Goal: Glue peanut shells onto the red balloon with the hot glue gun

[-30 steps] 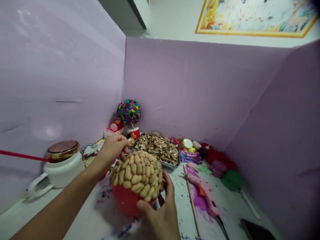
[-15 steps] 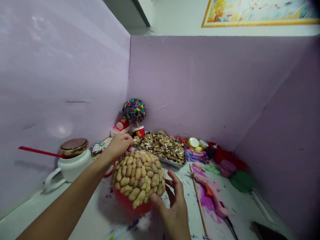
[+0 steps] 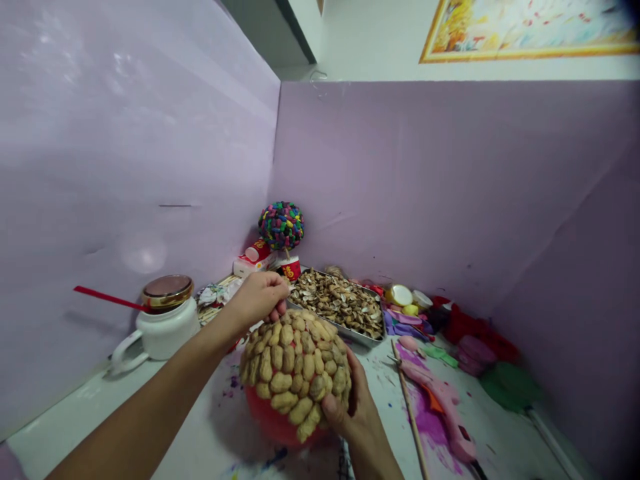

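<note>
In the middle of the table stands a red balloon (image 3: 277, 423), its upper part covered with peanuts in their shells (image 3: 297, 363); bare red shows at the bottom. My right hand (image 3: 357, 413) cups the right side of this peanut-covered balloon, thumb in front and fingers behind. At the far upper left of the balloon, my left hand (image 3: 265, 295) is closed in a pinch. Whatever its fingertips hold, if anything, is hidden. Just behind lies a metal tray (image 3: 367, 340) heaped with peanut shells (image 3: 340, 303).
A white mug (image 3: 167, 330) with a gold-rimmed lid stands left. Behind is a colourful ball (image 3: 281, 225) on a stick in a red cup (image 3: 291, 269). At right lie a wooden stick (image 3: 411, 413), a pink glue gun (image 3: 445, 407) and a green paddle-shaped thing (image 3: 510, 387). Purple panels enclose the table.
My right hand has closed in from loosely spread fingers to a hold on the balloon's side. My left hand stays pinched near its top. The whole view has shifted slightly.
</note>
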The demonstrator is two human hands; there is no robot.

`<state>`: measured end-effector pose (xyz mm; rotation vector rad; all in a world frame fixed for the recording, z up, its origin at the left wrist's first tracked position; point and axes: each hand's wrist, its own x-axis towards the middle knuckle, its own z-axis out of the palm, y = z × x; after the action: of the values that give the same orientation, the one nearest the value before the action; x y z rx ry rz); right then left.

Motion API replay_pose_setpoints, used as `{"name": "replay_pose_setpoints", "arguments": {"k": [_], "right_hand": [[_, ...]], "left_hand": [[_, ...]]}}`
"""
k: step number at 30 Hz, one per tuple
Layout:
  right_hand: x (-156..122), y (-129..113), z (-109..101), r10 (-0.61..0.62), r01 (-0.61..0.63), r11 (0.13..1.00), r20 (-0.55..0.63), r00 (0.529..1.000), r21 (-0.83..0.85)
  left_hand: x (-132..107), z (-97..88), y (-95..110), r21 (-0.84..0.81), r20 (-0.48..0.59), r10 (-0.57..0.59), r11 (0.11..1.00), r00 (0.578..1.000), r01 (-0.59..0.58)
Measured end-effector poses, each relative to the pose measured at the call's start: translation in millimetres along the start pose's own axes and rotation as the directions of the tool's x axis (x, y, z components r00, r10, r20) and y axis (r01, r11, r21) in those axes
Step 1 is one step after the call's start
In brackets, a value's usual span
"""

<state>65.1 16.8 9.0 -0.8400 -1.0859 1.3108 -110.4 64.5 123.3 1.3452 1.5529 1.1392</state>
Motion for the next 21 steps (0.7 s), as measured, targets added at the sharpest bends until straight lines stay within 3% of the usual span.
{"name": "replay_pose_setpoints", "arguments": {"k": [5,11,15,21], "right_hand": [[-3.4,-1.7,5.1,-0.017,0.017,0.999,-0.007,1.0,0.04],[-14.5,8.9,17.6,-0.068,0.076,0.993,-0.094,0.993,0.091],[-18.2,16.8,18.0,-0.103,0.11,0.992,-0.105,0.989,0.06],[-21.2,6.0,14.7,-0.097,0.095,0.995,-0.142,0.985,-0.022]], "left_hand": [[-4.1,0.0,0.6,-0.003,-0.022,0.045,0.999,0.999,-0.045],[-11.0,3.0,4.0,-0.06,0.005,0.095,0.994,0.995,-0.095],[-12.7,9.2,2.6,-0.076,0.001,0.148,0.986,0.989,-0.148],[-7.9,14.2,-4.2,-0.036,-0.03,0.19,0.981,0.981,-0.191]]}}
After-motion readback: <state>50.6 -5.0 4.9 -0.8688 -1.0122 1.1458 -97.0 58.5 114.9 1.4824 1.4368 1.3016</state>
